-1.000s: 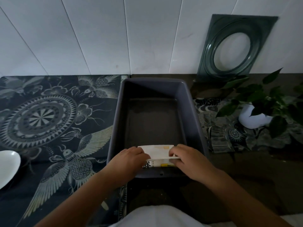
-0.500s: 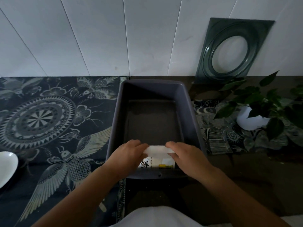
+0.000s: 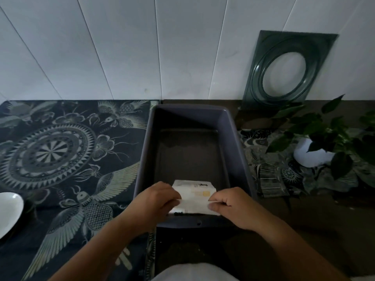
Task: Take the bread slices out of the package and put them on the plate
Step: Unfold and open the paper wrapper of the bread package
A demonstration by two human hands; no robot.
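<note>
1. Pinching the white package (image 3: pixel 194 197) at opposite ends, the left hand (image 3: pixel 157 200) and right hand (image 3: pixel 235 207) grasp it over the purple bin's (image 3: pixel 142 171) near end, likely to open it.
2. The plate (image 3: pixel 9 211) waits far left, well apart.

Dim, underexposed scene, wall (image 3: pixel 121 47) brightest, wide-angle bending at edges, soft noisy detail, bin (image 3: pixel 192 159) interior v. dark

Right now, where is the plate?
In the head view the white plate sits at the far left edge, partly cut off, on the patterned cloth, well left of the grey bin.
</note>
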